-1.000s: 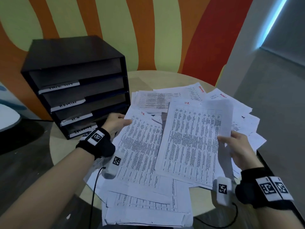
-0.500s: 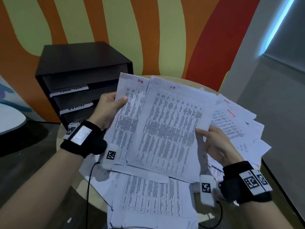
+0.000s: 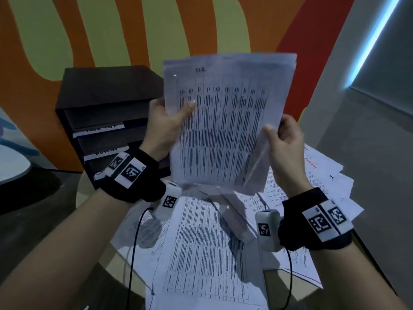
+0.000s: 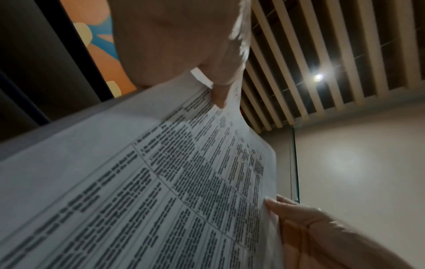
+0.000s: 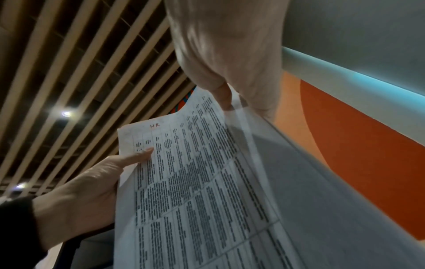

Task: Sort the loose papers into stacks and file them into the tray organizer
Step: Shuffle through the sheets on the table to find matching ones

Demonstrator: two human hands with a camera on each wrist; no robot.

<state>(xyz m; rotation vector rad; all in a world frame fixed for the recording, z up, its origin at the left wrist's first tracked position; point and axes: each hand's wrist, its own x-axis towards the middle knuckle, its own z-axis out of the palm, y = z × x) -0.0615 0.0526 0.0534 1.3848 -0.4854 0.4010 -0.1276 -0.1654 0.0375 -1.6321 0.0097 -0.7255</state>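
I hold a small stack of printed table sheets (image 3: 225,121) upright above the table, marked "HR" at the top. My left hand (image 3: 166,118) grips its left edge with the thumb on the front, and the same stack (image 4: 161,182) fills the left wrist view. My right hand (image 3: 283,139) pinches the right edge, thumb on the front. The right wrist view shows the HR stack (image 5: 195,182) with the left hand (image 5: 96,182) on its far side. The black tray organizer (image 3: 107,113) stands behind on the left, with labelled shelves. More loose papers (image 3: 207,253) lie on the table below.
The round table's rim (image 3: 131,287) shows near me. Papers with red marks (image 3: 312,175) spread to the right. A cable (image 3: 134,253) hangs from the left wrist unit. A striped orange and green wall (image 3: 156,30) stands behind the organizer.
Both hands have lifted the two HR sheets off the pile, brought them together into one stack and raised it upright in front of the organizer.
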